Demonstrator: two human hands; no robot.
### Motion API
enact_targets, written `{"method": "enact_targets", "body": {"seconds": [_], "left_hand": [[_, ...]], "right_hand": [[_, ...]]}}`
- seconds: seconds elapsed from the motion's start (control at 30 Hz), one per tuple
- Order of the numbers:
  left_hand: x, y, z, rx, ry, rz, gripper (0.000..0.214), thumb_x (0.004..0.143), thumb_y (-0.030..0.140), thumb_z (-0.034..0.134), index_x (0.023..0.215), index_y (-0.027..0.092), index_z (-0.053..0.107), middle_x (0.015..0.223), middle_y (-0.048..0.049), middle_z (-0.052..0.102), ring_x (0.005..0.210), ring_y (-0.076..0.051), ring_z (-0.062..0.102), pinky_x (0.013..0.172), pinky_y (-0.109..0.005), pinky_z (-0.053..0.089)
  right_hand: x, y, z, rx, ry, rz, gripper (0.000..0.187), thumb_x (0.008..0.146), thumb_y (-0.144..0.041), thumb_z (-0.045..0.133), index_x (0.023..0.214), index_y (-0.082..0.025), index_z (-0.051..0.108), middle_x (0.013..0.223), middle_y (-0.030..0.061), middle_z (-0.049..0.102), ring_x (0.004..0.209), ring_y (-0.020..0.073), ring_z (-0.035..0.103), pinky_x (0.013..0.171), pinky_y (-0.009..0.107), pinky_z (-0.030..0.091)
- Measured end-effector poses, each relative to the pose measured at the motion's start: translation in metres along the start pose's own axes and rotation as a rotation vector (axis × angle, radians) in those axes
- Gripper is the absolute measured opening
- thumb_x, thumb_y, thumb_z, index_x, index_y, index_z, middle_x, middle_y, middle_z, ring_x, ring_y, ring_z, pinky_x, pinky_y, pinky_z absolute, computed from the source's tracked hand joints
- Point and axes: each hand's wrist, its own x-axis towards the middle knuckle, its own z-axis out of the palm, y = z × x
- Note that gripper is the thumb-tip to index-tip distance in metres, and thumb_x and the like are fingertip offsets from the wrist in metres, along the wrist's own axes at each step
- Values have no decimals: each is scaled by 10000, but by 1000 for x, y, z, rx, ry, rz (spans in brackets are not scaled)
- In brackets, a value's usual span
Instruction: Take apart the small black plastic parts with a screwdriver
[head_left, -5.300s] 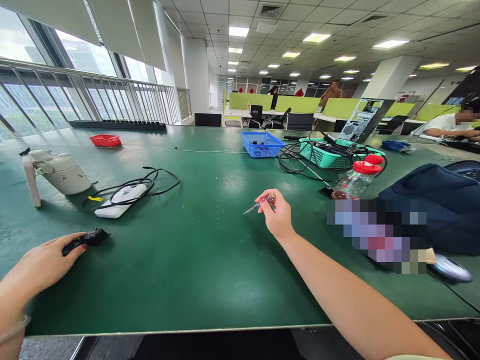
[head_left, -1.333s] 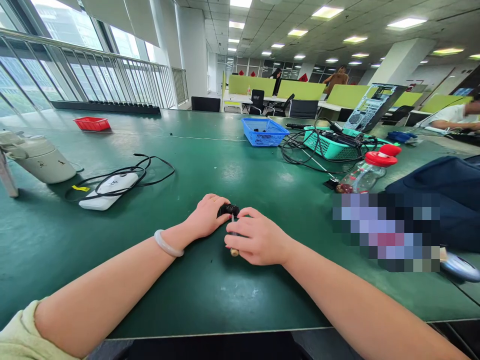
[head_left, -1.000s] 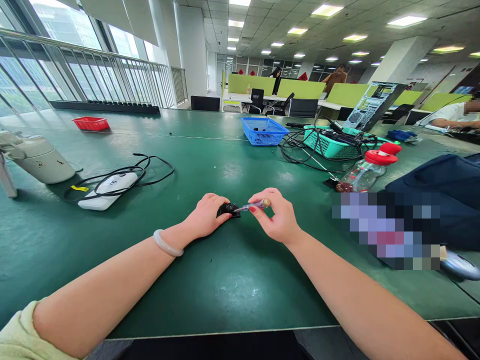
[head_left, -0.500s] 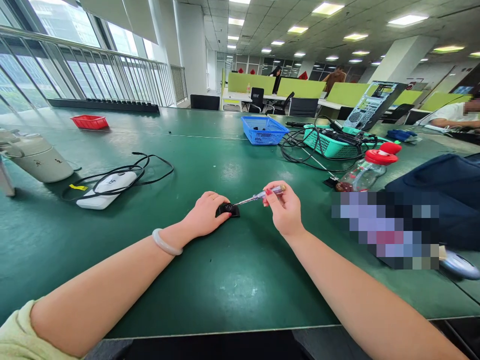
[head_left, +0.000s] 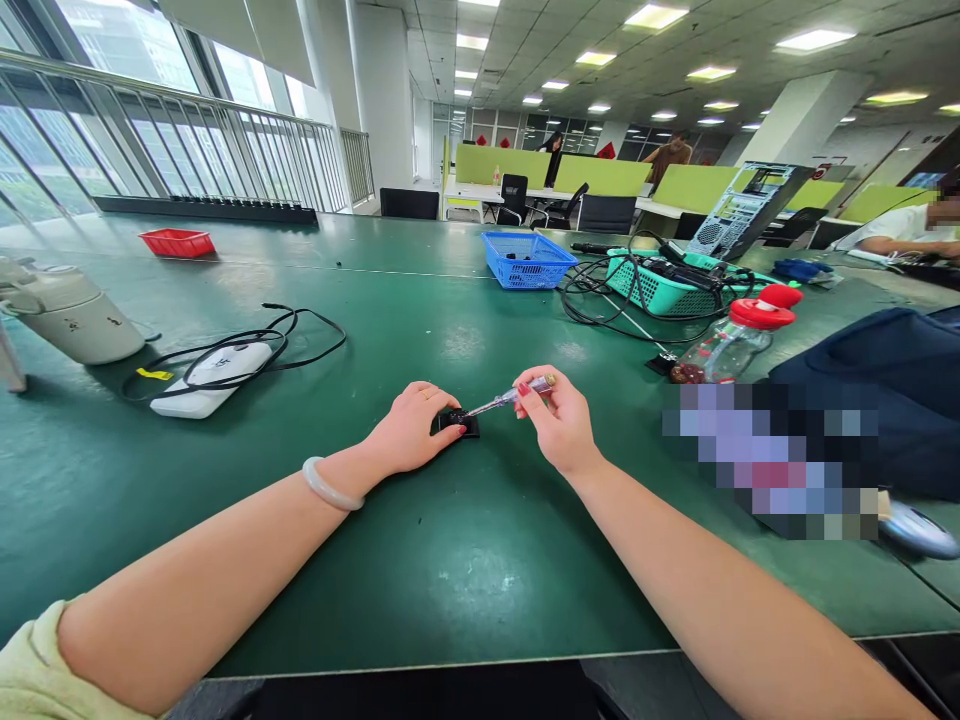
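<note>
On the green table a small black part (head_left: 470, 424) lies flat, its exact kind too small to make out. My left hand (head_left: 412, 428) is closed around its left side, with fingers behind it and the thumb in front. My right hand (head_left: 559, 420) grips a screwdriver (head_left: 499, 403) with a clear purplish handle between thumb and fingers. The shaft slants down to the left, and its tip meets the top of the black part. Whether the tip sits in a screw or a slot I cannot tell.
Beyond my hands stand a blue basket (head_left: 529, 262), a teal basket (head_left: 652, 285) of cables and a red tray (head_left: 177, 242). A white power bank (head_left: 214, 380) with a black cable lies left. Rightward are a red-lidded jar (head_left: 731, 345) and a dark bag (head_left: 885, 390). A person (head_left: 904, 235) sits far right.
My right hand and the screwdriver have shifted slightly left, and the tip is a little further over the black part. My left hand stays in place on it.
</note>
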Motion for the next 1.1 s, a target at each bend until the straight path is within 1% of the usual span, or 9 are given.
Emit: {"method": "enact_targets", "body": {"seconds": [0.13,0.23,0.4,0.53,0.6,0.67,0.77,0.87,1.1], "left_hand": [[0,-1,0,-3,6,18,286,900,441,592,1071,231,684,1137,-94,714,1242,-329,527,1121,-560,413],[0,0,-1,0,4,31,276,897,431,599,1066,230,684,1145,-91,712,1253,-324,518,1128,-553,410],[0,-1,-1,5,-2,35,265,895,422,607,1057,227,685,1156,-89,715,1252,-326,517,1132,-556,408],[1,-2,0,15,2,31,276,892,435,615,1064,231,688,1144,-90,716,1252,-328,522,1130,-559,408],[1,-3,0,22,3,28,272,891,431,623,1064,232,689,1132,-88,718,1251,-328,525,1131,-560,405],[1,-3,0,24,-2,31,257,892,413,630,1069,236,689,1131,-83,720,1250,-327,526,1134,-559,401],[1,-4,-1,23,-23,50,252,893,399,645,1089,245,688,1152,-76,719,1254,-320,523,1136,-544,401],[2,-4,-1,29,-37,50,264,895,396,656,1110,247,686,1169,-75,717,1261,-317,519,1133,-534,405],[2,-5,0,35,-54,46,269,908,393,645,1131,247,678,1186,-74,710,1261,-319,515,1130,-529,407]], "right_hand": [[1,1,1,7,-1,36,349,913,-581,623,865,-235,619,701,-7,622,628,152,588,619,314,530],[3,-1,1,29,21,83,371,864,-591,684,820,-229,616,679,-11,628,613,146,591,615,305,529],[7,-3,1,68,42,226,443,760,-600,775,699,-227,544,568,-27,608,530,134,582,551,283,508],[7,-3,3,102,45,264,398,789,-567,739,719,-232,535,521,-46,586,483,128,567,515,273,500],[5,-5,3,74,23,216,325,824,-523,706,756,-230,581,528,-47,583,484,131,570,509,274,492],[1,-8,3,-5,-19,111,256,855,-467,682,773,-228,641,568,-25,615,523,143,593,535,293,502],[-3,-13,2,-169,-52,-104,217,875,-409,689,734,-245,707,613,10,672,633,186,626,649,355,538],[-5,-15,1,-277,-59,-259,214,892,-386,699,710,-279,738,597,-3,687,656,198,603,759,406,540],[-5,-13,1,-286,-10,-371,193,897,-355,718,717,-293,746,612,-34,719,579,166,564,779,413,520]]}}
